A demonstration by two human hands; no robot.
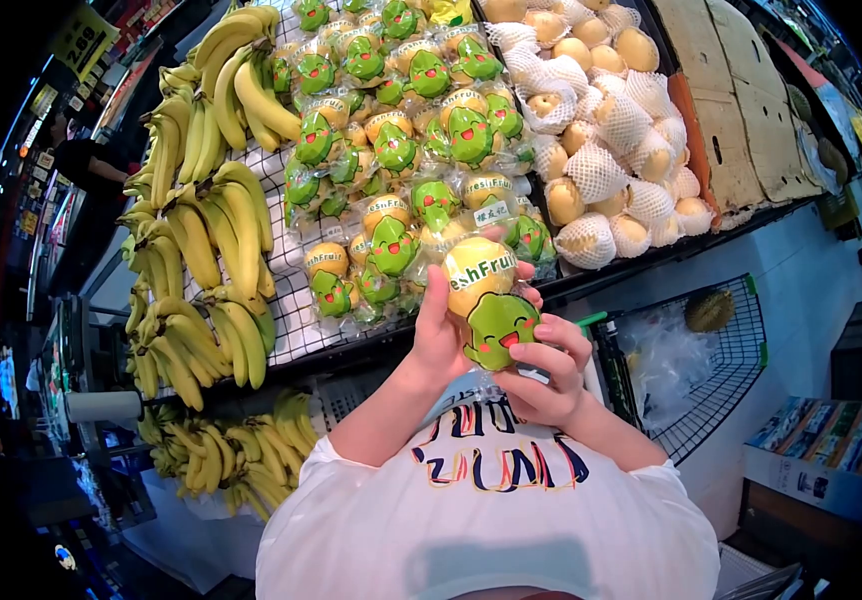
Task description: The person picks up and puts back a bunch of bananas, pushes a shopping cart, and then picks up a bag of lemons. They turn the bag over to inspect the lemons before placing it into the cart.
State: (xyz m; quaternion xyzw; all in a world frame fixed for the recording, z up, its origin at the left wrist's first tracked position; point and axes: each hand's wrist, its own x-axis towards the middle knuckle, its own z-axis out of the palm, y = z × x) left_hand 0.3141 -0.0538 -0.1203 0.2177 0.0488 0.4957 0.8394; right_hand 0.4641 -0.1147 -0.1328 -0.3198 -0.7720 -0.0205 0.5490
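A bagged yellow fruit [479, 270] is held up in front of my chest, close to the near edge of the display. Its clear wrapper carries "FreshFruit" lettering and a smiling green cartoon figure. My left hand [438, 335] wraps its left side, thumb along the edge and fingertips showing behind at the right. On the lower right, my right hand [551, 375] grips the printed front with curled fingers. Just beyond the hands, a pile of similar bagged fruits [391, 245] fills the middle of the display.
Bananas [191, 230] lie in bunches to the left, with more bananas [231, 455] on a lower shelf. Round fruits in white foam nets [601, 170] are heaped at right beside cardboard [741, 110]. A shopping cart [726, 375] holds a plastic bag and a spiky fruit [709, 311]. A person [86, 165] stands far left.
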